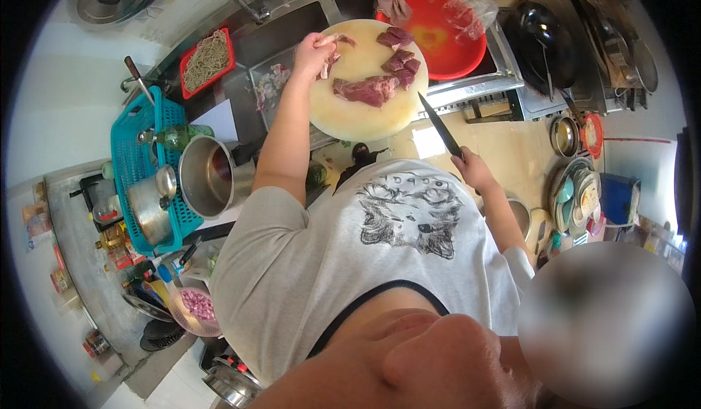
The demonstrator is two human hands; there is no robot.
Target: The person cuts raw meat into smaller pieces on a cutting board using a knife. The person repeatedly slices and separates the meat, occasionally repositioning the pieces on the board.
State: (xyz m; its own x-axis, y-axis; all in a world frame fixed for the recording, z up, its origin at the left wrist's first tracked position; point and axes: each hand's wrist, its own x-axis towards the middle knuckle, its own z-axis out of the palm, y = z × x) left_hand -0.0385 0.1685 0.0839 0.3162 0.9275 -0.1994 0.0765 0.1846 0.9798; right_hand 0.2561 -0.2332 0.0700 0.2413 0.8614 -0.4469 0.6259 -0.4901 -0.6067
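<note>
A round, pale cutting board (350, 121) lies over the sink area in front of me. At the board's upper left edge my left hand (315, 56) is closed on meat trimmings (342, 39). A long piece of red meat (366, 90) rests in the middle of the board, and several cut meat chunks (402, 68) lie along its right side. My right hand (473, 169) grips a kitchen knife (441, 127) by its handle. The dark blade points up and left, with its tip beside the board's lower right edge, off the meat.
A red plastic basin (460, 64) with a cloth (393, 7) and plastic bag stands beyond the board. Left are a faucet (254, 4), a red tray of noodles (207, 64), a steel pot (205, 176) and a turquoise basket (123, 135). A wok (539, 42) sits at right.
</note>
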